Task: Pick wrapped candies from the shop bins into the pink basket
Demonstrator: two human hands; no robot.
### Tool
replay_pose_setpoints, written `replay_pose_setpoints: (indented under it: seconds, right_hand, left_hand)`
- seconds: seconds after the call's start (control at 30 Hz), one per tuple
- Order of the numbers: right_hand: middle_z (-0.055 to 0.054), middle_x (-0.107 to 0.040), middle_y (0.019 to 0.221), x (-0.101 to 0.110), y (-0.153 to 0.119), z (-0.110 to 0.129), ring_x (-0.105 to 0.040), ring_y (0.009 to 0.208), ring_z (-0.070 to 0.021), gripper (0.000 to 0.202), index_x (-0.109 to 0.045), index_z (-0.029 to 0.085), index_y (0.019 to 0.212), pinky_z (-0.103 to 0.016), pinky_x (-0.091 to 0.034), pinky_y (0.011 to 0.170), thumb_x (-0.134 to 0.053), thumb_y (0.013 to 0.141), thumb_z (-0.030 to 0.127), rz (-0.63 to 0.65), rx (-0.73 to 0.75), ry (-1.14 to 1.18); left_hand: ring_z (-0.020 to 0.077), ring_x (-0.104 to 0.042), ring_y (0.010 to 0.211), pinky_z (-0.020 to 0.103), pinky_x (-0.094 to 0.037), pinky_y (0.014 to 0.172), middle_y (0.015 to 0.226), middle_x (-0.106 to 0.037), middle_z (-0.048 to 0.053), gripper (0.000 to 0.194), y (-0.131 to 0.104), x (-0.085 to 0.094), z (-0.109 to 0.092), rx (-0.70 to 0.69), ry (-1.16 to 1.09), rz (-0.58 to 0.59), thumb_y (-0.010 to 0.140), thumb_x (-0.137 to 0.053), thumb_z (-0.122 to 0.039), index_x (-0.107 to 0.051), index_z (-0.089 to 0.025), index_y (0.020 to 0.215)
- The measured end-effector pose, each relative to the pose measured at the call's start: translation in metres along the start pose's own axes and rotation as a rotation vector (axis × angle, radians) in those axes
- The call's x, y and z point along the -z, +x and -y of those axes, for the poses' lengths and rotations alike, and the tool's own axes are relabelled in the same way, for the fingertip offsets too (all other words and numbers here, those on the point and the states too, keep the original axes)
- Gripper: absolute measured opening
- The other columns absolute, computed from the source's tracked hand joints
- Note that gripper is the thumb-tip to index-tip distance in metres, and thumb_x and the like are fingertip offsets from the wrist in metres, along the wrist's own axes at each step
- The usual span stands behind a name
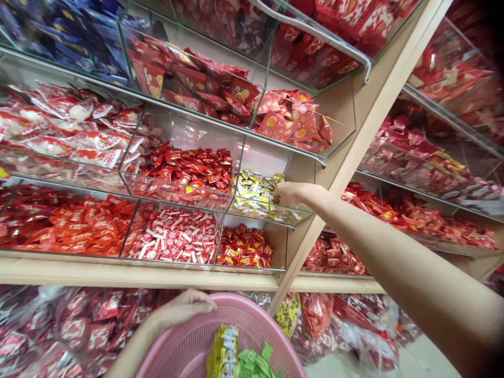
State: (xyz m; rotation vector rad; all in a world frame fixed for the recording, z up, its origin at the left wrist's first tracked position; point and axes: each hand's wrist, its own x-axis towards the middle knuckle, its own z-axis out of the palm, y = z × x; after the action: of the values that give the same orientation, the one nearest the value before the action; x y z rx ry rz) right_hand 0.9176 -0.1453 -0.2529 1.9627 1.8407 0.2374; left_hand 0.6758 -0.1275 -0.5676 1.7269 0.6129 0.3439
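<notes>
My left hand (189, 307) grips the rim of a pink plastic basket (258, 323), with its fingers over the edge. Inside the basket lie a yellow packet (223, 349) and several small green-wrapped candies (258, 362). On the right, my right hand (289, 194) reaches into a clear shelf compartment of small yellow-and-white wrapped candies (255, 186). Its fingers curl down at the right side of the pile, closed as far as they show. Whether a candy is between them is hidden.
Red-wrapped candies (192, 168) fill the compartment to the left, and red-and-yellow ones (244, 247) lie below. A wooden upright (356, 136) stands right of my reaching hand. Clear bins with a metal rail (315, 31) hang above. Bagged goods (342, 325) sit under the lower wooden ledge (137, 272).
</notes>
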Motion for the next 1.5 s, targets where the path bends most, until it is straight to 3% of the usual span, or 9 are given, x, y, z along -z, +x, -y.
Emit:
replay_pose_setpoints:
  seconds: [0.3, 0.57, 0.77, 0.93, 1.07, 1.2, 1.33, 1.4, 1.5]
  right_hand:
    - [-0.006, -0.068, 0.086, -0.005, 0.004, -0.008, -0.061, 0.072, -0.0187, 0.033, -0.069, 0.015, 0.093, -0.024, -0.042, 0.055, -0.067, 0.066, 0.034, -0.002, -0.004, 0.046]
    - [-0.002, -0.064, 0.076, -0.005, -0.01, -0.039, -0.055, 0.067, -0.0141, 0.025, -0.068, 0.014, 0.087, -0.022, -0.038, 0.056, -0.065, 0.067, 0.028, -0.07, -0.023, 0.058]
    - [0.002, -0.053, 0.06, -0.005, -0.039, -0.056, -0.041, 0.057, -0.0087, 0.02, -0.06, 0.013, 0.074, -0.021, -0.031, 0.052, -0.068, 0.07, 0.031, -0.244, 0.002, 0.329]
    - [0.002, -0.051, 0.061, -0.014, -0.08, -0.04, -0.039, 0.055, -0.0087, 0.019, -0.054, 0.017, 0.076, -0.022, -0.03, 0.051, -0.067, 0.071, 0.031, -0.37, 0.077, 0.703]
    - [0.002, -0.051, 0.061, -0.07, -0.114, 0.007, -0.043, 0.053, -0.0113, 0.032, -0.055, 0.021, 0.086, -0.024, -0.033, 0.05, -0.062, 0.074, 0.05, -0.233, 0.233, 0.87]
    - [0.002, -0.056, 0.064, -0.171, -0.122, 0.085, -0.048, 0.055, -0.0113, 0.015, -0.057, 0.02, 0.082, -0.023, -0.034, 0.053, -0.058, 0.079, 0.035, 0.007, 0.31, 0.778]
    - [-0.002, -0.065, 0.081, -0.259, -0.112, 0.151, -0.059, 0.074, -0.0163, 0.007, -0.058, 0.02, 0.082, -0.025, -0.035, 0.061, -0.058, 0.075, 0.022, 0.052, 0.304, 0.622]
    - [-0.004, -0.067, 0.088, -0.281, -0.109, 0.171, -0.062, 0.082, -0.0195, 0.009, -0.058, 0.02, 0.084, -0.025, -0.036, 0.063, -0.058, 0.075, 0.022, 0.071, 0.32, 0.6]
    - [-0.006, -0.068, 0.091, -0.292, -0.109, 0.188, -0.064, 0.085, -0.023, 0.013, -0.058, 0.019, 0.088, -0.027, -0.037, 0.063, -0.057, 0.076, 0.024, 0.069, 0.328, 0.568]
  left_hand:
    - [0.0229, -0.062, 0.091, 0.03, -0.043, 0.085, 0.094, -0.073, 0.007, 0.047, 0.0, 0.001, 0.001, -0.011, -0.007, 0.01, 0.07, -0.065, -0.056, -0.075, -0.015, 0.091]
    - [0.0222, -0.062, 0.091, 0.03, -0.043, 0.085, 0.095, -0.073, 0.006, 0.043, 0.001, 0.002, 0.004, -0.022, 0.016, 0.022, 0.073, -0.063, -0.054, -0.075, -0.017, 0.091]
    - [0.0202, -0.062, 0.091, 0.029, -0.043, 0.086, 0.096, -0.073, 0.005, 0.042, 0.0, 0.001, -0.001, 0.004, 0.013, 0.013, 0.07, -0.065, -0.053, -0.074, -0.018, 0.091]
    - [0.0202, -0.062, 0.092, 0.029, -0.043, 0.086, 0.097, -0.073, 0.005, 0.039, -0.002, 0.001, -0.005, 0.011, 0.017, 0.017, 0.073, -0.064, -0.049, -0.074, -0.016, 0.092]
    - [0.02, -0.062, 0.094, 0.029, -0.042, 0.088, 0.099, -0.073, 0.005, 0.034, -0.001, 0.001, -0.004, 0.013, -0.013, 0.03, 0.074, -0.064, -0.044, -0.074, -0.017, 0.093]
    - [0.0192, -0.062, 0.093, 0.029, -0.043, 0.086, 0.099, -0.073, 0.004, 0.033, 0.001, 0.001, -0.002, 0.023, -0.002, 0.039, 0.075, -0.065, -0.042, -0.073, -0.018, 0.095]
    - [0.0197, -0.062, 0.095, 0.029, -0.044, 0.086, 0.101, -0.072, 0.005, 0.034, 0.0, 0.0, -0.002, 0.038, 0.015, 0.038, 0.076, -0.063, -0.042, -0.073, -0.017, 0.096]
    - [0.0199, -0.061, 0.096, 0.029, -0.043, 0.086, 0.101, -0.072, 0.005, 0.034, -0.001, 0.0, -0.004, 0.047, 0.02, 0.038, 0.076, -0.063, -0.042, -0.073, -0.017, 0.097]
    - [0.0198, -0.061, 0.096, 0.029, -0.043, 0.086, 0.101, -0.072, 0.005, 0.034, -0.003, 0.0, -0.007, 0.07, 0.022, 0.037, 0.076, -0.063, -0.042, -0.073, -0.017, 0.097]
